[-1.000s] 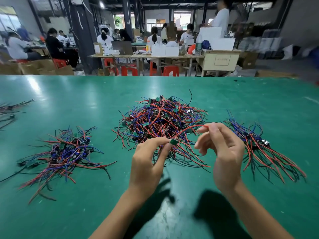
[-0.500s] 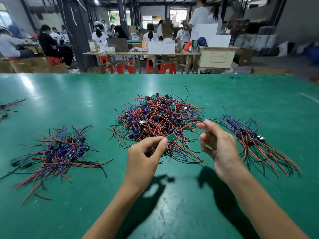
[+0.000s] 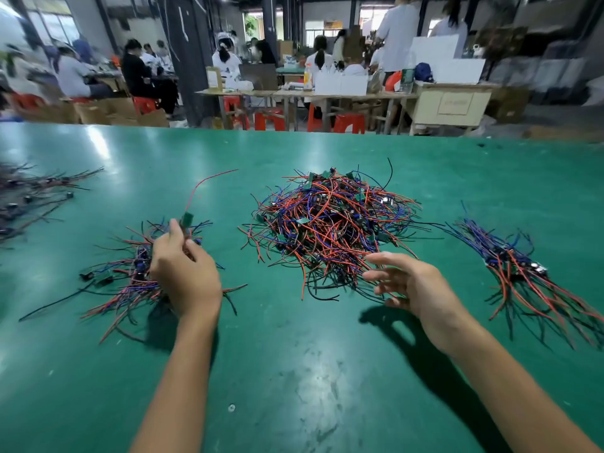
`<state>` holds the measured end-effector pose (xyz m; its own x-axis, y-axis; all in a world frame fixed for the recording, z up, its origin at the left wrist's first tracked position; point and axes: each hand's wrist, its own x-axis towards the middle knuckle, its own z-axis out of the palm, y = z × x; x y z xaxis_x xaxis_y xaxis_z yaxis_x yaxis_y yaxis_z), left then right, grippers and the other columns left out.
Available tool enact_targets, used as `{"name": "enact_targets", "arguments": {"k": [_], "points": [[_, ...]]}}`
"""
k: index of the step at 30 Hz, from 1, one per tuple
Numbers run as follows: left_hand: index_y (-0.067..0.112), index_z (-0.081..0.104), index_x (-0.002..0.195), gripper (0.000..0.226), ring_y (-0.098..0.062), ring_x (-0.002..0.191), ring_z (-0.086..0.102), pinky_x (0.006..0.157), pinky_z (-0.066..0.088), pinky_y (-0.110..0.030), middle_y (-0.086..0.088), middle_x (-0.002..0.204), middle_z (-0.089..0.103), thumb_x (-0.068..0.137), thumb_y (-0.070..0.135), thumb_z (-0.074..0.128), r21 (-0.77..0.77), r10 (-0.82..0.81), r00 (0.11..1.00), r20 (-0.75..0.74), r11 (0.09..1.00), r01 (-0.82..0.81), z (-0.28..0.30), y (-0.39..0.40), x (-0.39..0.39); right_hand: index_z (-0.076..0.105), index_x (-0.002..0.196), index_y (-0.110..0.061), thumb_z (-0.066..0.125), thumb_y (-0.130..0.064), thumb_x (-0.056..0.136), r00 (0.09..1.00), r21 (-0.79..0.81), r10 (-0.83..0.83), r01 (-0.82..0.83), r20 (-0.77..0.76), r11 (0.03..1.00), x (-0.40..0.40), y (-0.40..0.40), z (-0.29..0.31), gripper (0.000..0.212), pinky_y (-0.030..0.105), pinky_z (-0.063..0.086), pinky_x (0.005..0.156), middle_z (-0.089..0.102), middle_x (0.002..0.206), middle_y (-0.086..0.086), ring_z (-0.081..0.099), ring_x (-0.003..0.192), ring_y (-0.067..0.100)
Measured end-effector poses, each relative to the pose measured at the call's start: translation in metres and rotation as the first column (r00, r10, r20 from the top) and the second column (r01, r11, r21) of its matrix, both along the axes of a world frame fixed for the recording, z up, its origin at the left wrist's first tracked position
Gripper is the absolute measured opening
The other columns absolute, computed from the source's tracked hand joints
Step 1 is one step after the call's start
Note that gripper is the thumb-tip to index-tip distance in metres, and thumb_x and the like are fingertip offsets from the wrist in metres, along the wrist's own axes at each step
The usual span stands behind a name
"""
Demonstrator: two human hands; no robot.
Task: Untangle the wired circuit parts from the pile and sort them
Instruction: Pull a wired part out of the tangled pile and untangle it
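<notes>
Green matting covers the tabletop, with a busy workshop of seated people and red stools beyond its far edge. At the middle of the tabletop lies the tangled pile of red, blue and black wired circuit parts. The left hand has its grip closed on one wired circuit part, pinching it just below the small green board so a red lead arcs upward, directly above the left sorted bundle. The right hand hovers at the pile's near right edge, fingers spread and relaxed, gripping nothing. A right sorted bundle lies toward the right edge, and another bundle sits at the left edge.
</notes>
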<state>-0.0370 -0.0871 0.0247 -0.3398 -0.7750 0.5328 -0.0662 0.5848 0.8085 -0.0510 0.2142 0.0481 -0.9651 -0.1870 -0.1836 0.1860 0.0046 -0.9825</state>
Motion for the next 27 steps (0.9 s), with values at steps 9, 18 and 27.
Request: {"name": "enact_targets", "arguments": {"k": [9, 18, 27], "points": [[0.000, 0.029, 0.153, 0.065, -0.033, 0.153, 0.006, 0.118, 0.011, -0.055, -0.025, 0.163, 0.014, 0.097, 0.021, 0.055, -0.192, 0.112, 0.824, 0.556, 0.981, -0.003, -0.013, 0.018, -0.004, 0.064, 0.096, -0.035, 0.071, -0.039, 0.087, 0.886, 0.701, 0.125, 0.259, -0.446, 0.664, -0.001, -0.007, -0.042, 0.012, 0.032, 0.049, 0.068, 0.065, 0.068, -0.012, 0.061, 0.070, 0.006], [0.019, 0.049, 0.143, 0.043, -0.017, 0.142, 0.036, 0.112, 0.022, -0.040, -0.002, 0.154, 0.044, 0.105, 0.035, 0.035, -0.295, -0.110, 0.648, 0.754, 0.825, 0.482, -0.036, 0.052, -0.015, 0.058, 0.107, -0.037, 0.061, -0.062, 0.088, 0.872, 0.809, 0.067, 0.418, -0.484, 0.413, -0.006, 0.005, -0.041, 0.032, 0.033, 0.047, 0.073, 0.069, 0.080, -0.010, 0.068, 0.092, 0.027], [0.017, 0.078, 0.109, 0.026, -0.030, 0.106, 0.064, 0.102, 0.039, -0.036, -0.009, 0.106, 0.076, 0.092, 0.008, 0.060, -0.152, -0.293, 0.779, 0.555, 0.885, 0.441, -0.020, 0.053, -0.005, 0.069, 0.088, -0.032, 0.067, -0.048, 0.092, 0.782, 0.688, 0.077, 0.491, -0.618, 0.534, -0.011, 0.017, -0.034, 0.016, 0.032, 0.038, 0.068, 0.059, 0.086, -0.011, 0.058, 0.095, 0.017]]}}
